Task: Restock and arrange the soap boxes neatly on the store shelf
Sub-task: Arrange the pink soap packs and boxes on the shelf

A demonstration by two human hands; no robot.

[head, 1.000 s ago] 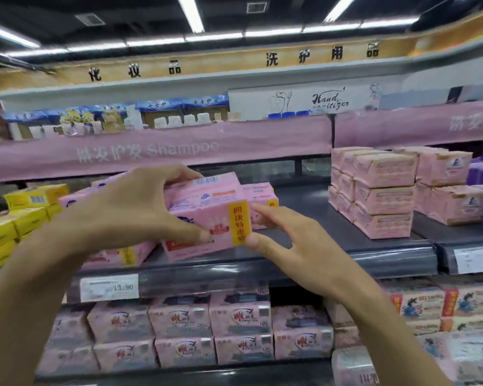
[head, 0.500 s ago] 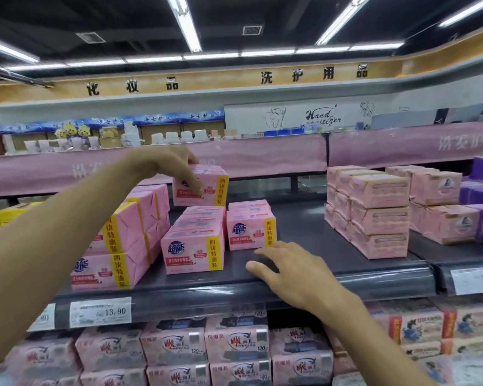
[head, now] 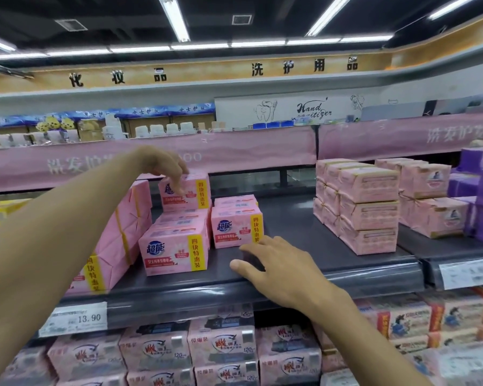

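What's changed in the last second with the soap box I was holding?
The soap box went from both hands up onto the back stack, where the left hand now drapes its fingers over it. The right hand let go and lies flat on the shelf. The other boxes stayed put.

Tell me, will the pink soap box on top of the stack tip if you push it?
Probably not: the top soap box sits flat on the box below, so it should slide, not tip. Crisp corners suggest it is stiff. Its glossy wrap may feel slippery to the left hand.
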